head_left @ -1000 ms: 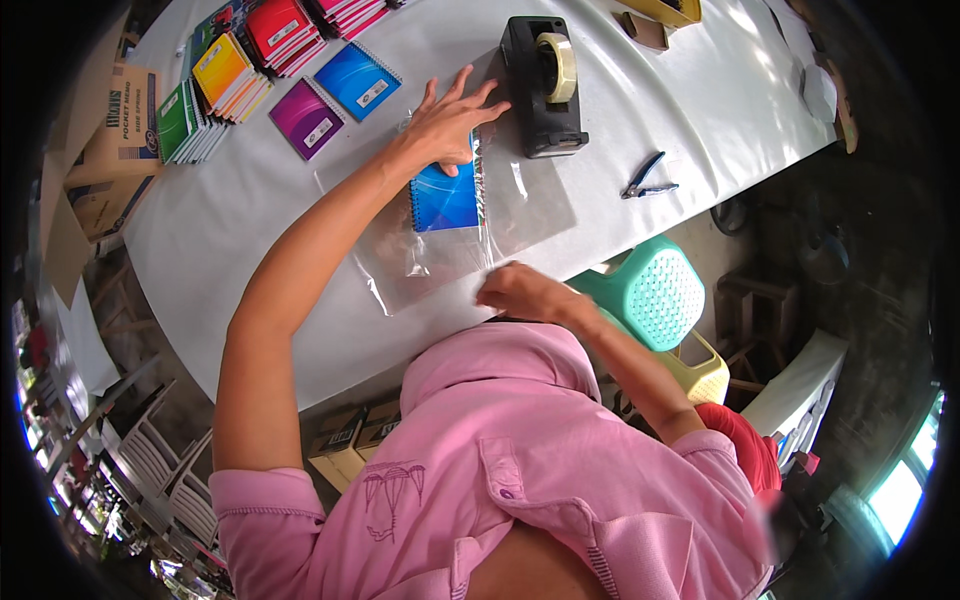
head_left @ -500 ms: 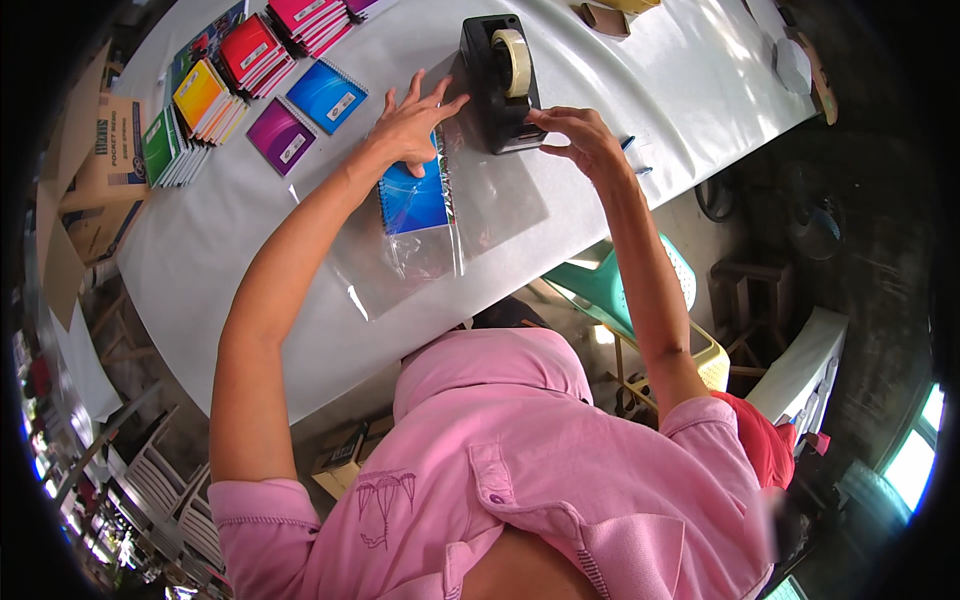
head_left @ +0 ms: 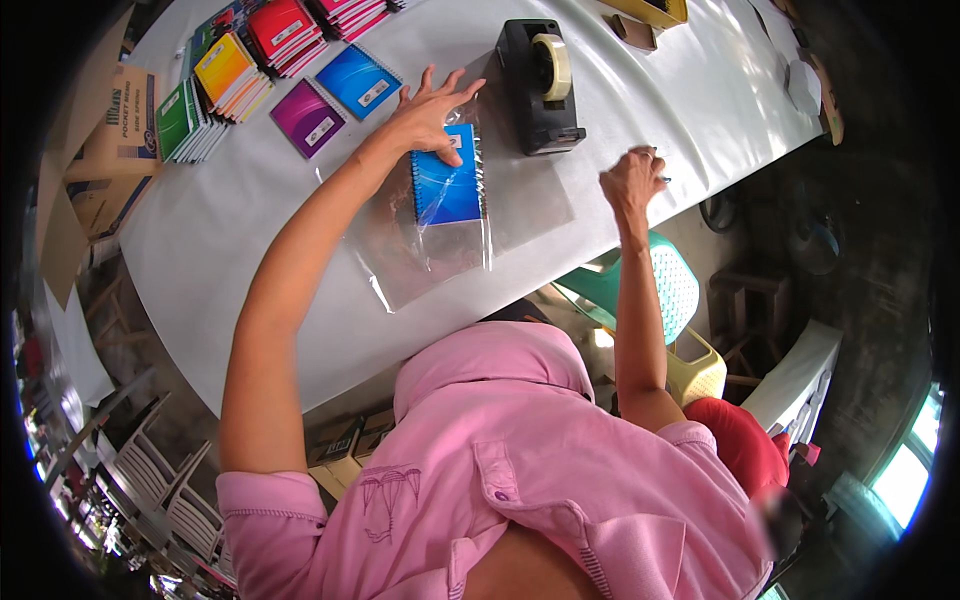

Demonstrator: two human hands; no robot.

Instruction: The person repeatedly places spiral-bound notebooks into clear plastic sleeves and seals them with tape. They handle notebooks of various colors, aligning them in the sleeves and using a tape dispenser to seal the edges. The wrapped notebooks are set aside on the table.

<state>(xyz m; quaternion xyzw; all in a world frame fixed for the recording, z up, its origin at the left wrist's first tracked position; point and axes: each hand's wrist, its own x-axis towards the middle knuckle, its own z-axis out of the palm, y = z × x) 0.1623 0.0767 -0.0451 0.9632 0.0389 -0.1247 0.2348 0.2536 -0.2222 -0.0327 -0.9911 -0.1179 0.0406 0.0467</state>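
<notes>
A blue spiral notebook (head_left: 447, 190) lies on the white-covered table, with clear plastic film (head_left: 425, 262) over and around it. My left hand (head_left: 425, 118) rests at the notebook's top, fingers spread and thumb pressed on its cover. Just right of the spread fingers stands a black tape dispenser (head_left: 525, 90) with a roll of tape (head_left: 553, 68). My right hand (head_left: 630, 183) is low over the table near its right edge, fingers curled closed. A small dark blue tip (head_left: 666, 180) shows beside them; what the fingers hold, if anything, is hidden.
Blue (head_left: 357, 80) and purple notebooks (head_left: 306, 117) lie left of my left hand. Stacks of green (head_left: 183, 118), yellow (head_left: 226, 70) and red notebooks (head_left: 283, 35) stand farther left. A cardboard box (head_left: 125, 120) is at the table's left; a green chair (head_left: 668, 280) stands below its right edge.
My right hand has left the tape dispenser, moved right and curled closed over the spot where blue pens lay. The left hand stays on the notebook. The whole view has shifted slightly.
</notes>
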